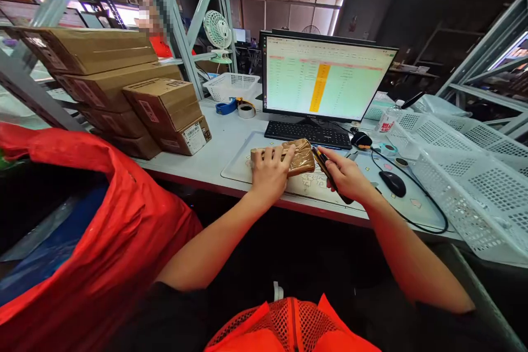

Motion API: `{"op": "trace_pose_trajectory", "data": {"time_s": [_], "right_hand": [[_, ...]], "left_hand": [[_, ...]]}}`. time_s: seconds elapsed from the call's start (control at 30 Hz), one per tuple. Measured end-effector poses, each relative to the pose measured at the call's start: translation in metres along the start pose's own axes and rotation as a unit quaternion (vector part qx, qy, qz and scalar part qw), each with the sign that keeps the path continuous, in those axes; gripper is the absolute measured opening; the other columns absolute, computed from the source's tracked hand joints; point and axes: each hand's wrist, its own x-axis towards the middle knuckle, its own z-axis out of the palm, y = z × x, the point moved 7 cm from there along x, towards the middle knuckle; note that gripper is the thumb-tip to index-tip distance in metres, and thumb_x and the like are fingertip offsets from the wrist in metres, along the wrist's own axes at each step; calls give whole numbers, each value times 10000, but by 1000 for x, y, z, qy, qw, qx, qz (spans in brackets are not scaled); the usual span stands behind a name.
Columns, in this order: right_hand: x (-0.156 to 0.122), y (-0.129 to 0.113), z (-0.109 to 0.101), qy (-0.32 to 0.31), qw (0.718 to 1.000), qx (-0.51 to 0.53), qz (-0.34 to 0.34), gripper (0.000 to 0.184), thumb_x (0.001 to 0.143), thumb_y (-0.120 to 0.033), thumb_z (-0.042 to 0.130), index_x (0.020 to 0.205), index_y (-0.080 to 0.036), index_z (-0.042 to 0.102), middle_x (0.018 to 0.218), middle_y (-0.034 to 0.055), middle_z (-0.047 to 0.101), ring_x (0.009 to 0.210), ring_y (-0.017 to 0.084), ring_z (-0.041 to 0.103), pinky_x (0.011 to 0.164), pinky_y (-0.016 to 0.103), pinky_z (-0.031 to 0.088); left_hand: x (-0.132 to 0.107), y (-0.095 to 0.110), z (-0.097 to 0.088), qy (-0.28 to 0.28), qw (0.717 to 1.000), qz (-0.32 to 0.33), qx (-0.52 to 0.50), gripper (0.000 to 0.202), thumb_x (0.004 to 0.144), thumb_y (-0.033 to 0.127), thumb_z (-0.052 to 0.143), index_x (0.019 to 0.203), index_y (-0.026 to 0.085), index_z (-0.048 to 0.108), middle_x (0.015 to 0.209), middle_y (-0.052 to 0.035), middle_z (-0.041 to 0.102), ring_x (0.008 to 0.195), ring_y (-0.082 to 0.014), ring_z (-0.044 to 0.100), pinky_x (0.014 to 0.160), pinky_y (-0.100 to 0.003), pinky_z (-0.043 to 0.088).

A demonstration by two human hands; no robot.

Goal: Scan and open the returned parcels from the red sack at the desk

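Observation:
A small package wrapped in shiny brown tape rests on the desk mat before the keyboard. My left hand lies over its left part, fingers curled across the top and gripping it. At the package's right end, my right hand is closed around a utility knife, dark with a yellowish part. The knife's tip is close to that end; whether it touches the tape I cannot tell.
Cardboard boxes are stacked at left, above a large red bag. Behind the mat stand a keyboard and monitor. A mouse, its looping cable and white plastic baskets are on the right. Tape rolls lie at the back.

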Motion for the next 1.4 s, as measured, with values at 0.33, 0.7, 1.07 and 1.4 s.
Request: {"op": "trace_pose_trajectory", "data": {"time_s": [0.33, 0.7, 1.07, 1.4], "right_hand": [[-18, -2, 23, 69, 980, -169, -76, 589, 1043, -255, 412, 1590, -143, 600, 1436, 172, 725, 1314, 326, 691, 1162, 503, 534], [5, 76, -61, 47, 992, 109, 30, 654, 909, -557, 765, 1427, -189, 607, 892, 49, 737, 719, 203, 705, 624, 315, 604], [78, 76, -21, -32, 988, 95, 116, 286, 1054, -442, 651, 1115, -172, 722, 677, -6, 606, 481, 118, 562, 419, 221, 438], [78, 82, -24, -85, 978, 131, 141, 353, 981, -539, 735, 1046, -193, 748, 687, 9, 630, 495, 122, 565, 426, 232, 475]], "left_hand": [[4, -7, -1, 17, 999, -27, -24, 819, 843, 116, 707, 1633, 240, 530, 1421, -168, 652, 1239, -397, 550, 1068, -560, 412], [-26, -103, 86, 60, 856, -73, -508, 1032, 724, 492, 938, 1562, 201, 411, 1519, -169, 597, 1398, -351, 596, 1217, -499, 467], [-20, -97, 142, -29, 741, -95, -664, 1096, 675, 517, 992, 1498, 196, 342, 1568, -225, 553, 1462, -367, 566, 1249, -533, 465], [-16, -99, 147, -51, 739, -96, -665, 1086, 681, 516, 972, 1514, 186, 359, 1535, -218, 595, 1439, -384, 593, 1249, -578, 467]]}}
